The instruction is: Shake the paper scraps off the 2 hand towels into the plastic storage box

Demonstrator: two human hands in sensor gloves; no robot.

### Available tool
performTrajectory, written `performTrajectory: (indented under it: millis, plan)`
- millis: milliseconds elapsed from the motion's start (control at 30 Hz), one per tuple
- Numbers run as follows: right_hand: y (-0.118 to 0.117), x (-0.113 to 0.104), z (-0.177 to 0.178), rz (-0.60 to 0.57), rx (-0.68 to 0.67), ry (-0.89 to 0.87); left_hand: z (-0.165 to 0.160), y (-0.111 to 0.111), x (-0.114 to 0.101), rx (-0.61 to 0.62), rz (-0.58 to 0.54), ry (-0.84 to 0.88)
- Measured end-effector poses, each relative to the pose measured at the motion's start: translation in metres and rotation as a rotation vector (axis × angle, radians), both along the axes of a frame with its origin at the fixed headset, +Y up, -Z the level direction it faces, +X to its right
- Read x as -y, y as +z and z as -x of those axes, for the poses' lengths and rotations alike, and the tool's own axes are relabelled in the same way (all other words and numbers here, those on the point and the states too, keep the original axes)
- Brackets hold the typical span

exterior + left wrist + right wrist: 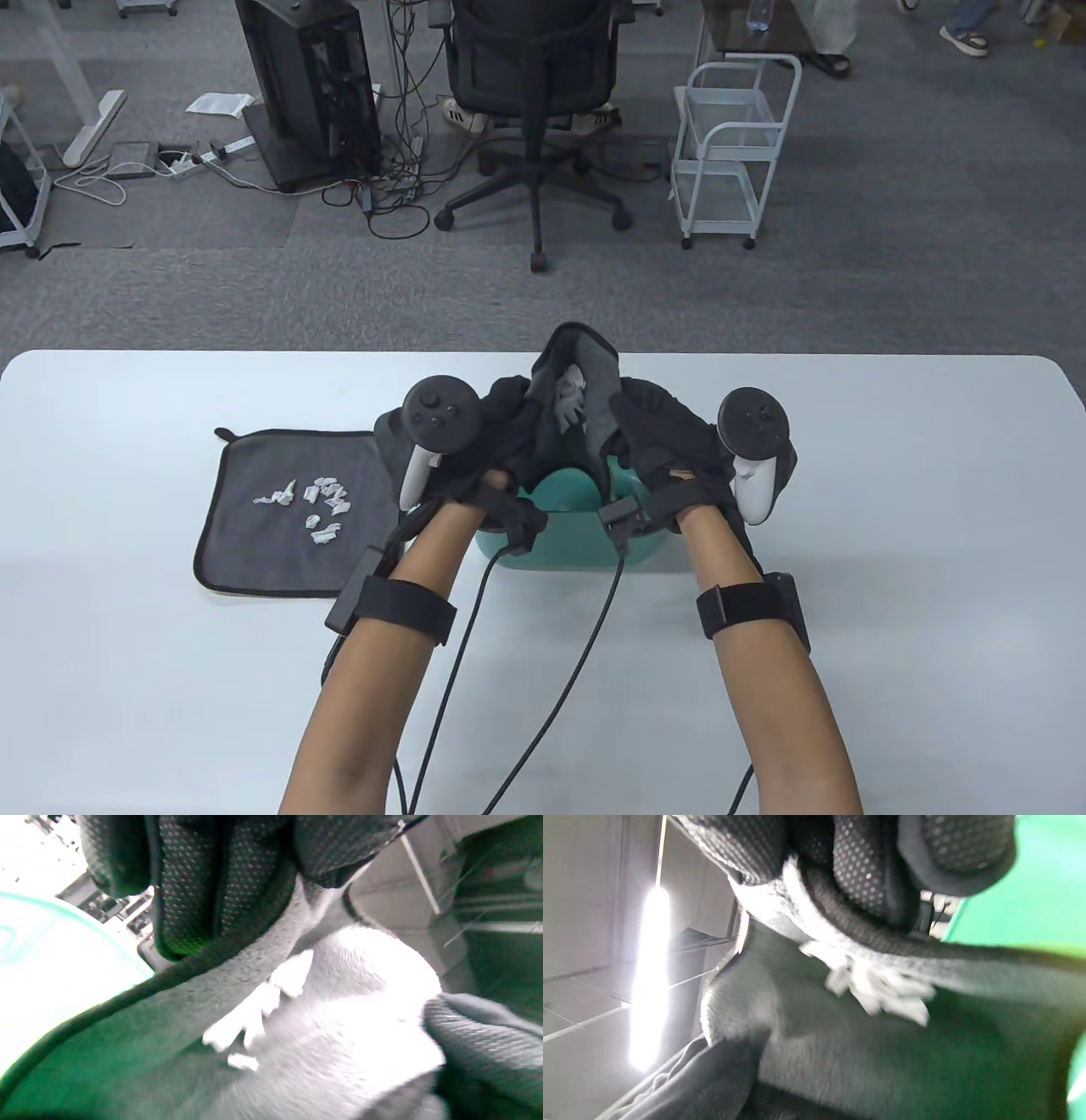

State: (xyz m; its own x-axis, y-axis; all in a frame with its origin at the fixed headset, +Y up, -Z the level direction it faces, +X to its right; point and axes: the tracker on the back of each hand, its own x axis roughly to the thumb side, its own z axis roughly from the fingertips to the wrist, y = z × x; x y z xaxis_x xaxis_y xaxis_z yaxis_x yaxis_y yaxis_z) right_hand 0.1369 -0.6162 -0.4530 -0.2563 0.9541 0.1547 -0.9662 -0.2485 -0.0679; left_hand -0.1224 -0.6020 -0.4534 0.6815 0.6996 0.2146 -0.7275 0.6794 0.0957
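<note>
towel one hangs as a soft pouch over the teal storage box at the table's middle, scraps bunched in its fold. i have my left hand curled round its left edge and my right hand curled round its right edge; both wrist views show the fingers clamped on the hem. i judge the cloth limp and light, the scraps lighter and likely to cling to the pile, so hold by the hems and keep the sag above the box. towel two lies flat on the left, just beside the box, its paper bits untouched.
</note>
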Motion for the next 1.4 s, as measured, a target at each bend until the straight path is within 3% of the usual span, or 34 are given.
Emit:
performTrajectory:
  millis: [100, 200, 233, 333, 400, 433, 533, 567, 600, 633, 667, 700, 733, 800, 833, 867, 933, 967, 1000, 1033, 1067, 1100, 1133, 1167, 1200, 1233, 1267, 1300, 1333, 1400]
  plan:
    - [0.01, -0.015, -0.005, -0.086, 0.012, -0.145, 0.001, 0.007, -0.01, -0.017, -0.055, 0.038]
    - [0.008, 0.004, -0.004, 0.049, 0.07, 0.108, -0.008, 0.007, 0.003, -0.047, -0.022, -0.139]
    - [0.01, 0.005, -0.007, 0.023, 0.094, 0.084, -0.008, 0.009, 0.002, -0.044, -0.056, -0.18]
    - [0.013, 0.004, -0.006, -0.025, 0.102, -0.093, -0.008, 0.017, -0.003, -0.086, -0.105, -0.063]
    - [0.011, 0.012, -0.005, 0.073, 0.127, 0.109, -0.008, 0.011, 0.003, -0.084, -0.002, -0.163]
    - [0.013, 0.01, -0.006, 0.065, 0.129, 0.132, -0.005, 0.013, 0.001, -0.109, -0.013, -0.197]
    - [0.016, 0.0, -0.007, -0.047, 0.133, -0.149, 0.001, 0.017, -0.008, -0.111, -0.087, -0.094]
    - [0.014, 0.001, -0.006, -0.024, 0.142, -0.104, 0.0, 0.016, -0.005, -0.125, -0.082, -0.1]
    - [0.012, 0.005, -0.007, 0.051, 0.137, 0.065, 0.001, 0.011, 0.0, -0.151, -0.019, -0.172]
    - [0.014, 0.003, -0.011, 0.047, 0.15, 0.126, 0.005, 0.015, 0.001, -0.113, -0.006, -0.228]
    - [0.015, 0.0, -0.014, -0.001, 0.169, 0.074, 0.007, 0.017, -0.001, -0.135, -0.073, -0.221]
    - [0.014, -0.005, -0.015, -0.055, 0.149, -0.106, 0.011, 0.018, -0.005, -0.186, -0.106, -0.149]
    - [0.014, -0.007, -0.015, -0.07, 0.138, -0.179, 0.011, 0.019, -0.004, -0.161, -0.1, -0.102]
    - [0.008, -0.002, -0.013, 0.063, 0.134, 0.076, 0.01, 0.014, 0.003, -0.152, -0.025, -0.133]
    - [0.011, -0.003, -0.017, 0.073, 0.135, 0.233, 0.013, 0.018, 0.004, -0.16, -0.085, -0.179]
    - [0.011, -0.006, -0.02, -0.013, 0.165, 0.172, 0.015, 0.018, 0.002, -0.21, -0.121, -0.191]
    - [0.008, -0.006, -0.019, -0.067, 0.127, -0.074, 0.015, 0.017, 0.002, -0.177, -0.112, -0.133]
    - [0.006, -0.004, -0.018, -0.018, 0.119, -0.078, 0.014, 0.014, 0.004, -0.179, -0.082, -0.127]
    - [0.006, -0.003, -0.02, 0.054, 0.118, 0.061, 0.014, 0.011, 0.006, -0.167, -0.011, -0.158]
    - [0.006, -0.006, -0.025, 0.002, 0.135, 0.131, 0.016, 0.014, 0.004, -0.167, -0.054, -0.148]
    - [0.007, -0.008, -0.028, -0.045, 0.161, 0.098, 0.017, 0.014, 0.001, -0.213, -0.088, -0.131]
    - [0.005, -0.009, -0.025, -0.079, 0.159, -0.06, 0.018, 0.014, -0.004, -0.203, -0.091, -0.102]
    - [0.003, -0.009, -0.023, -0.055, 0.131, -0.058, 0.017, 0.014, -0.005, -0.174, -0.102, -0.09]
    - [0.002, -0.007, -0.022, 0.03, 0.111, 0.086, 0.014, 0.011, -0.002, -0.188, -0.074, -0.124]
    - [0.003, -0.008, -0.024, 0.017, 0.099, 0.2, 0.012, 0.005, 0.002, -0.182, -0.008, -0.192]
    - [0.004, -0.009, -0.025, -0.039, 0.11, 0.194, 0.013, 0.009, 0.002, -0.131, 0.002, -0.21]
    - [0.005, -0.011, -0.024, -0.128, 0.129, 0.034, 0.015, 0.011, -0.001, -0.183, -0.083, -0.181]
    - [0.004, -0.012, -0.022, -0.162, 0.123, -0.087, 0.016, 0.012, -0.003, -0.231, -0.086, -0.126]
    - [0.002, -0.01, -0.017, -0.084, 0.127, -0.001, 0.014, 0.01, -0.001, -0.172, -0.066, -0.086]
    - [0.001, -0.011, -0.015, 0.052, 0.063, 0.344, 0.014, 0.01, 0.003, -0.179, -0.015, -0.155]
